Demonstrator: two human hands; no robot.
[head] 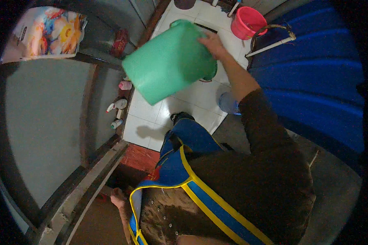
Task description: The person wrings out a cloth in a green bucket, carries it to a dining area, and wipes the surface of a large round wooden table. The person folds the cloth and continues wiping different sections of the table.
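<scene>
My right hand (214, 46) grips a green plastic bucket (168, 62) near its rim end. The bucket is tipped on its side above the white tiled floor (141, 122), its base pointing down and left in the picture. Its inside is turned out of sight. My left hand (118, 197) hangs low at the left, fingers curled, beside a blue apron (174, 167) with yellow edging. Whether that hand holds anything is too dark to make out.
A pink bucket (248, 24) stands at the upper right, near a white pipe (271, 46) and a blue corrugated panel (319, 79). A clear plastic container (228, 102) sits near my right forearm. A spray bottle (118, 104) and a pink bottle (125, 85) line the left wall.
</scene>
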